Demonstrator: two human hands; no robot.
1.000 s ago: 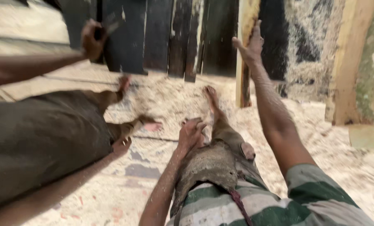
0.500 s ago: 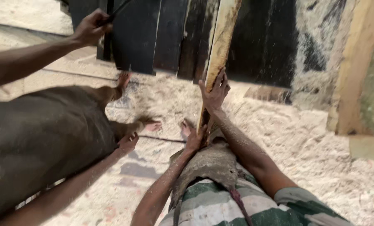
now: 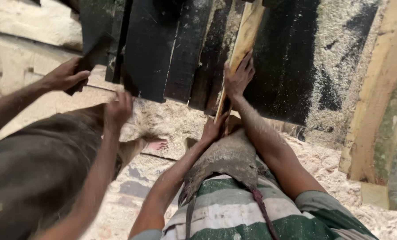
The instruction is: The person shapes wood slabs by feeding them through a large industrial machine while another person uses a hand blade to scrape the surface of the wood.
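Note:
A narrow pale wooden plank (image 3: 248, 31) leans against a row of dark boards (image 3: 187, 53). My right hand (image 3: 238, 76) grips this plank about halfway up. Lower down, my left hand (image 3: 214, 128) closes around the plank's bottom end, just above my dusty apron (image 3: 227, 160). To the left, a co-worker's two hands (image 3: 65, 76) (image 3: 118, 109) hold the edge of a dark board (image 3: 94, 42).
Sawdust covers the ground (image 3: 323, 164) and the wall behind. Thick rough timber slabs (image 3: 380, 111) stand at the right. The co-worker's body (image 3: 34, 169) fills the lower left, with a bare foot (image 3: 156, 144) on the sawdust.
My right hand came down from a raised reach and took hold of the pale plank. My left hand rose to its lower end. The co-worker's hands moved onto a dark board.

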